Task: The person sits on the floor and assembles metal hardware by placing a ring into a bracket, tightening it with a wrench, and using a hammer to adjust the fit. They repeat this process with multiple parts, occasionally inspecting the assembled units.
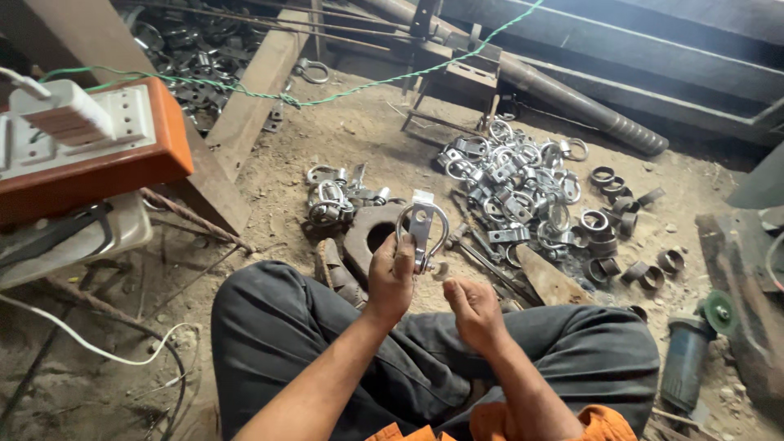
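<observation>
- Two hands working above crossed legs (pixel 343 343): left hand (pixel 390 282) is pinching one metal clamp (pixel 422 233) upright at its base; right hand (pixel 474 312) is hovering beside it, fingers loosely curled.
- Two clamp heaps are lying ahead: a small one (pixel 335 196) and a large one (pixel 514 184).
- Dirt floor (pixel 367 131) is carrying one grinder (pixel 694 343) and one orange socket box (pixel 90 147).

Two hands are in view, the left hand (pixel 390 278) and the right hand (pixel 474 310), with one shiny metal clamp (pixel 422 231) raised in the left. On the dirt floor (pixel 327 139) lie two heaps of such clamps, a small heap (pixel 336 196) of perhaps five and a large heap (pixel 514 184) too tangled to count. Roughly ten dark short metal rings (pixel 621 229) lie scattered to the right, beside one angle grinder (pixel 690 351), and one orange switch box (pixel 82 151) sits at left.
</observation>
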